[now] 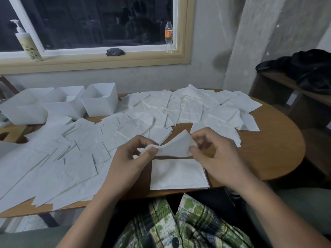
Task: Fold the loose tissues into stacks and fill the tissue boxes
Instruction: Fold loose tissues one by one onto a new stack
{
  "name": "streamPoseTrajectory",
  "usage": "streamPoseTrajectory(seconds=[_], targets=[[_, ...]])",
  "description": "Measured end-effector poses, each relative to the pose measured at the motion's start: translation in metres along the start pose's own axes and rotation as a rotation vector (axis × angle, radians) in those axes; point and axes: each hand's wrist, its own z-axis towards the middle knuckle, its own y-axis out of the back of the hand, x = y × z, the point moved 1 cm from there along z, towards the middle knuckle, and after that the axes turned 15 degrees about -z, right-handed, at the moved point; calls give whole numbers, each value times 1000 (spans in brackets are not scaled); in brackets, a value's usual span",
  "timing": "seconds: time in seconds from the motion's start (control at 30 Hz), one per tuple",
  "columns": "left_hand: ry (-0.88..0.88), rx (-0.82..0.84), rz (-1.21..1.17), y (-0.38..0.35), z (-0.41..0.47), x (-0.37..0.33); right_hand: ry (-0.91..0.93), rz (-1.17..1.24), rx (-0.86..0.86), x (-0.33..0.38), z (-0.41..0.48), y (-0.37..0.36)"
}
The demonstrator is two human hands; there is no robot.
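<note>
Forearms reach in over the near table edge. Left hand and right hand each pinch one end of a single tissue with thumb and curled fingers, holding it just above a folded stack on the table. Loose tissues cover the tabletop beyond. White tissue boxes stand far left. The windowsill bottle bears an orange label (lettering unreadable).

A big window w/ dark glass was set in a grey wall. A pump bottle, a soda bottle & a dark cloth were seen on the sill. A round wood table was placed below. Black clothes were piled on a shelf at the rt.
</note>
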Motion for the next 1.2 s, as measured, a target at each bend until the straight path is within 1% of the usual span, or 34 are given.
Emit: streamPoseTrajectory(seconds=[0.1, 0.2, 0.37, 0.53, 0.73, 0.9, 1.07, 1.13, 1.2], targets=[[10, 6, -132, 0, 0, -11, -38, 70, -14, -4, -3, 1], [54, 20, -183, 1, -1, -20, -107, 160, -1, -8, -7, 3], [180, 79, -107, 1, -2, -19, -218, 226, 78, -16, -21, 4], [216, 146, 115, 1, 1, -2, -259, 148, 155, -23, -35, 0], [137, 125, 376, 0, 7, 14, -243, -29, 202, -26, -41, -4], [127, 125, 394, -2, 7, 18, -234, -86, 233, -25, -41, -1], [45, 105, 426, -3, 5, 17, -222, -132, 307, -24, -36, 5], [-4, 76, 449, -4, 5, 19, -236, -163, 276, -27, -28, 5], [-46, 44, 478, -5, 5, 22, -239, -262, 212, -35, -16, 4]])
